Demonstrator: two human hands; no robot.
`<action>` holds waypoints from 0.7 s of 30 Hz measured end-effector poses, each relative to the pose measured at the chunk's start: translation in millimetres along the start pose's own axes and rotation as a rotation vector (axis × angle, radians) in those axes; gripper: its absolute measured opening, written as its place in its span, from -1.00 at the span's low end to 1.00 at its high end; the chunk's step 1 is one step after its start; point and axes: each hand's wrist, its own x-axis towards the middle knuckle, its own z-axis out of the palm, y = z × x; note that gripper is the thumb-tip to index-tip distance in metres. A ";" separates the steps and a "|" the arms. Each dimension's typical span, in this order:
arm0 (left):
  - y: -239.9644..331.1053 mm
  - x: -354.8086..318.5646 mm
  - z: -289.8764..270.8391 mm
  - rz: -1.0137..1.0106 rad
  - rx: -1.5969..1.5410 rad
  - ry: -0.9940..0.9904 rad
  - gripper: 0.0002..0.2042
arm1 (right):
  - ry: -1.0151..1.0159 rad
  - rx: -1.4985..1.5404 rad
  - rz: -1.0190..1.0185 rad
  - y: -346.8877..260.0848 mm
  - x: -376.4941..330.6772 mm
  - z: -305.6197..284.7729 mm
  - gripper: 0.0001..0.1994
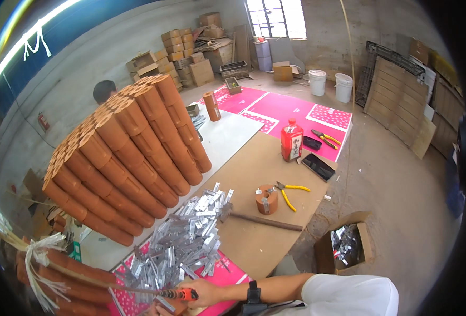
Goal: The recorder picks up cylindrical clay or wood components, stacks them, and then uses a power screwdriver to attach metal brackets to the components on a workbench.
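My right hand (pixel 205 293) comes in from the lower right, a black band on its wrist, fingers closed at a red-and-black tool (pixel 180 294). Only a little of my left hand (pixel 158 310) shows at the lower edge, so its grip is hidden. It lies beside an orange-brown piece (pixel 178 305) with a flat metal strip (pixel 165 304) at it. Just beyond both hands spreads a heap of silvery metal strips (pixel 183 245). A hammer (pixel 264 220) lies with its head against that heap. Farther off stand an orange-brown ring-shaped block (pixel 266 200) with metal clips and yellow-handled pliers (pixel 293 195).
Orange-brown cylinders (pixel 133 152) form a tall stack on the left. A red bottle (pixel 292 140), a phone (pixel 318 167) and more pliers (pixel 326 138) rest toward the far right of the table. An open carton (pixel 367 243) of metal pieces stands on the floor. Someone's head (pixel 105 91) shows behind the stack.
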 end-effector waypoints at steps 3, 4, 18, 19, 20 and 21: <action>-2.3 -5.4 0.8 0.065 -0.076 0.013 -0.84 | -0.085 -0.133 0.110 -4.9 5.0 -2.9 -0.47; -1.1 -7.9 -1.9 0.060 -0.077 0.007 -0.84 | -0.084 -0.135 0.117 -8.5 4.7 -2.0 -0.47; -48.8 -45.1 -43.0 -0.052 -0.325 -0.119 -0.84 | -0.030 -0.170 0.171 -30.5 12.4 4.3 -0.65; -59.6 -51.6 -41.7 -0.025 -0.342 -0.122 -0.84 | -0.030 -0.155 0.173 -31.8 12.7 3.0 -0.65; -58.9 -53.3 -44.1 -0.027 -0.334 -0.126 -0.84 | -0.030 -0.148 0.178 -29.9 11.8 2.4 -0.65; -57.3 -54.0 -46.5 0.039 -0.334 -0.141 -0.83 | -0.030 -0.178 0.161 -26.7 11.1 1.2 -0.66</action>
